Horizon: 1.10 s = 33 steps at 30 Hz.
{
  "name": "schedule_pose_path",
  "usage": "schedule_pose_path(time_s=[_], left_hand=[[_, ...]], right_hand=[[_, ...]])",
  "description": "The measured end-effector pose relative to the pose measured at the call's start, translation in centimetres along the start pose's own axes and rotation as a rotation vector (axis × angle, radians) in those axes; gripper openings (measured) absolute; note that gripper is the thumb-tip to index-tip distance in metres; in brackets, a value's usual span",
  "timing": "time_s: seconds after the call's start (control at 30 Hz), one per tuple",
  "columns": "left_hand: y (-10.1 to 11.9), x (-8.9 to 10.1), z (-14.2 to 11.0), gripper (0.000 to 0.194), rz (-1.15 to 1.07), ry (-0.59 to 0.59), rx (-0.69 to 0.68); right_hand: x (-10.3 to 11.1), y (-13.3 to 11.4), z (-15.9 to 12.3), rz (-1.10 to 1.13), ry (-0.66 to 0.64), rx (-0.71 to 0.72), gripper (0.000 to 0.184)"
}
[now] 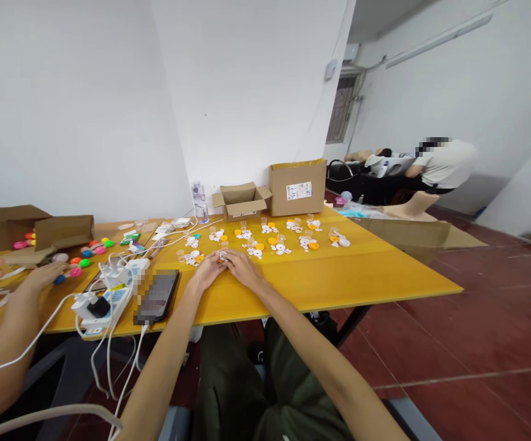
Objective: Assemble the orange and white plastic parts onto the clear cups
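My left hand (206,271) and my right hand (243,267) meet over the yellow table, fingers curled together around a small white round plastic part (223,256). The fingers cover most of it, so its exact kind is not clear. Beyond and beside my hands lie several small groups of parts. They include white discs (258,247), orange round pieces (313,245) and small clear cups (280,237). A teal ring (196,236) lies in one group to the left.
A phone (157,297) and a loaded power strip (122,291) with trailing cables are at my left. Cardboard boxes (297,190) stand by the wall. A co-worker's hand (47,275) is among coloured balls (76,271) at far left; another person (449,164) sits at the back right.
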<state>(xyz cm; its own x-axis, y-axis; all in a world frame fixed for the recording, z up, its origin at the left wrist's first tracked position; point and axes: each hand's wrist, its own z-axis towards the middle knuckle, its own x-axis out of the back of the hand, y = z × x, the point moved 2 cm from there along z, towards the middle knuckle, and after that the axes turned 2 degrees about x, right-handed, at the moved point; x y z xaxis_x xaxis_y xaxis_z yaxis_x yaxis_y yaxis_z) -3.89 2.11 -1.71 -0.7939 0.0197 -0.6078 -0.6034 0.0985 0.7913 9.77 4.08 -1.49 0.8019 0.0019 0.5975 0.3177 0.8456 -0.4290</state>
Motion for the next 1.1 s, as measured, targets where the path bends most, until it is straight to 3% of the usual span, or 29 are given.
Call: schedule_pose_path(time_s=[0.53, 0.8, 1.1], left_hand=[[0.3, -1.7, -1.1, 0.015, 0.079, 0.011, 0.005], [0.4, -1.8, -1.2, 0.012, 0.098, 0.01, -0.026], [0.4, -1.4, -1.1, 0.011, 0.097, 0.007, 0.029]], right_hand=[[-0.3, 1.0, 0.1, 0.039, -0.027, -0.04, 0.03], [-0.2, 0.6, 0.3, 0.027, -0.06, -0.035, 0.029], [0.5, 0.2, 0.2, 0.046, -0.111, -0.044, 0.029]])
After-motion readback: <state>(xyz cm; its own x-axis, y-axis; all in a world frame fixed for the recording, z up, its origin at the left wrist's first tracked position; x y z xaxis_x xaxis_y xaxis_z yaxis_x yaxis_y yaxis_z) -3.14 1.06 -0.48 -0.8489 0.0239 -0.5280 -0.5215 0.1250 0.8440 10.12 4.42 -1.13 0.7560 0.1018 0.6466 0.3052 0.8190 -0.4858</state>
